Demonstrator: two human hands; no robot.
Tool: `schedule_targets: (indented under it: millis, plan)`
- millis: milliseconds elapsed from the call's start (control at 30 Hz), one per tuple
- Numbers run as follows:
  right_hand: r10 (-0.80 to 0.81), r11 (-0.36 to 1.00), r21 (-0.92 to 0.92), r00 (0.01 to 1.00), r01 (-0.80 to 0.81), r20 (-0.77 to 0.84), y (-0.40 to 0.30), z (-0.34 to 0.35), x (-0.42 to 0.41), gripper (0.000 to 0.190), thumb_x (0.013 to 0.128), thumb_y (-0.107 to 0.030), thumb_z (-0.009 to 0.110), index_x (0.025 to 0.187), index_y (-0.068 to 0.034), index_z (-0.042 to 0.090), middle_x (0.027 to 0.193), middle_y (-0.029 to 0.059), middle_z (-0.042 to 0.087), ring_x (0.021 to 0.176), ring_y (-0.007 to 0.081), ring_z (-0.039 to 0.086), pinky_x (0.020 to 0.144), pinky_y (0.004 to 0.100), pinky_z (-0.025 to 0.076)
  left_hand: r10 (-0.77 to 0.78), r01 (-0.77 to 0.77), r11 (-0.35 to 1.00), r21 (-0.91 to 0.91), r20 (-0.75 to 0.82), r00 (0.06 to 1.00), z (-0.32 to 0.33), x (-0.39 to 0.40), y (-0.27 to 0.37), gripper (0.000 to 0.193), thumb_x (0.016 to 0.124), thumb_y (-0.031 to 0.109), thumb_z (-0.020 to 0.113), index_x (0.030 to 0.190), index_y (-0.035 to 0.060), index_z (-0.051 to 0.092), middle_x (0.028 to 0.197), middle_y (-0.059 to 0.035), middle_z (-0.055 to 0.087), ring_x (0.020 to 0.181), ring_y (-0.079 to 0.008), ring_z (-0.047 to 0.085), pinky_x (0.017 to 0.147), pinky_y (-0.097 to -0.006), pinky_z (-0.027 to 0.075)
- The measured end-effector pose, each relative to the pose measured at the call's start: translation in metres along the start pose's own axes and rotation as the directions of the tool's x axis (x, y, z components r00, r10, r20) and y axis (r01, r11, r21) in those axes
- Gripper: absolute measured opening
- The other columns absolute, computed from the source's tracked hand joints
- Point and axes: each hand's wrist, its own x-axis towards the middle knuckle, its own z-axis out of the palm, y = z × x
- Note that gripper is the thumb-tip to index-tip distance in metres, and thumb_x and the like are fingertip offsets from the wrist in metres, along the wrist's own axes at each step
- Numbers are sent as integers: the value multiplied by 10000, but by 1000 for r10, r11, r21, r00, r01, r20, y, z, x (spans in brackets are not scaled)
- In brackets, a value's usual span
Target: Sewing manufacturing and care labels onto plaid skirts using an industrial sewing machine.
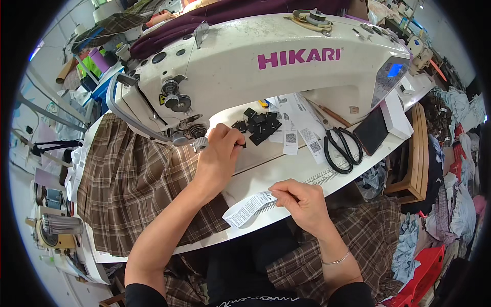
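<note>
A brown plaid pleated garment [142,184] lies on the sewing table, reaching under the needle end of the white Hikari sewing machine [238,76]. My left hand [220,157] is beside the needle area, thumb and fingertips closed on a small black label [241,145]. Just beyond those fingers is a pile of small black labels [262,124]. Between the thumb and fingers of my right hand [301,199] is one end of a white printed care label [245,210], which curls to the left above the table's front edge. The needle and presser foot are hidden.
Black-handled scissors [339,151], a dark phone [371,132] and a white box [395,115] stand on the right. White label strips [290,142] and a wooden-handled tool [334,116] lie under the machine arm. More plaid cloth [356,241] hangs below the table, near a red crate [422,274].
</note>
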Motion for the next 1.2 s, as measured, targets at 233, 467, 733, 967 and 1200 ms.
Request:
schedule_targets:
  millis: [233, 467, 733, 967, 1200]
  plan:
    - [15, 1000, 24, 1000, -15, 19, 5, -1, -1, 118, 871, -61, 659, 977, -20, 690, 737, 84, 683, 644, 128, 641, 579, 246, 481, 210, -212, 964, -163, -30, 977, -11, -21, 20, 133, 835, -34, 606, 956, 21, 602, 1000, -125, 620, 916, -274, 607, 771, -341, 488]
    - [-145, 987, 76, 987, 140, 70, -30, 14, -3, 118, 826, -8, 696, 944, -3, 687, 958, 84, 691, 725, 169, 647, 633, 279, 517, 105, -62, 890, -451, 71, 992, -33, -65, 36, 196, 807, -32, 672, 984, 32, 618, 906, -92, 626, 819, -233, 628, 711, -328, 508]
    - [-363, 919, -131, 928, 371, 83, -50, 38, -6, 112, 808, 2, 707, 917, -9, 683, 901, 96, 679, 709, 192, 654, 613, 286, 527, -125, 258, 706, -660, 243, 962, -52, -98, 21, 130, 868, 32, 675, 980, -5, 621, 816, -47, 663, 722, -66, 594, 636, -240, 488]
    - [-33, 999, 29, 999, 33, 11, -57, 59, -8, 131, 838, 22, 678, 966, 4, 703, 869, 89, 718, 645, 103, 640, 584, 247, 520, 0, -59, 896, -441, -131, 991, -83, -118, 13, 100, 771, 62, 716, 826, 58, 632, 1035, -39, 619, 936, -209, 573, 794, -335, 448]
    - [45, 975, 217, 997, -57, 58, -65, 84, -16, 149, 911, -7, 622, 1039, 25, 691, 858, 73, 715, 770, 89, 681, 598, 196, 541, 37, -61, 963, -263, -96, 995, -76, -137, 15, 123, 764, 71, 694, 822, 97, 588, 854, -3, 584, 899, -211, 515, 845, -363, 326]
